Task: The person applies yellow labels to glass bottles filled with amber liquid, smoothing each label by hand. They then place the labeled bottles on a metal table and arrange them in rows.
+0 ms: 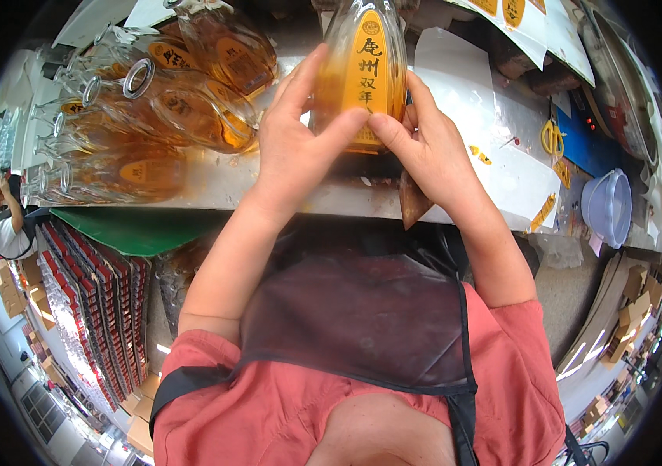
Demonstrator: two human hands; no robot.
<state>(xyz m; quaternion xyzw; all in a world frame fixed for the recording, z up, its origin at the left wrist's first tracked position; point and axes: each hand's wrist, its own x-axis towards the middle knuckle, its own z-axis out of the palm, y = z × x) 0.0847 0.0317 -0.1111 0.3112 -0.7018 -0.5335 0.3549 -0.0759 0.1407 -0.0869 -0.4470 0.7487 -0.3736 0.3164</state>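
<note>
Between my two hands stands a clear glass bottle (331, 87) of amber liquid, its neck cut off by the top of the picture. A tall yellow-orange label (369, 67) with dark writing faces me on it. My left hand (293, 131) holds the bottle's left side, fingers reaching up along the glass. From the right, my right hand (433, 140) grips it, with the fingers partly hidden. Both thumbs press side by side on the lower part of the label. Below the right hand, a brown pointed piece (412, 201) sticks out over the table's front edge.
Several filled bottles (191, 110) lie at the left of the metal table (220, 180). To the right are white backing paper (453, 76), yellow-handled scissors (552, 138) and a pale blue bucket (606, 207). Stacked red goods (95, 303) and a person (10, 227) are farther left.
</note>
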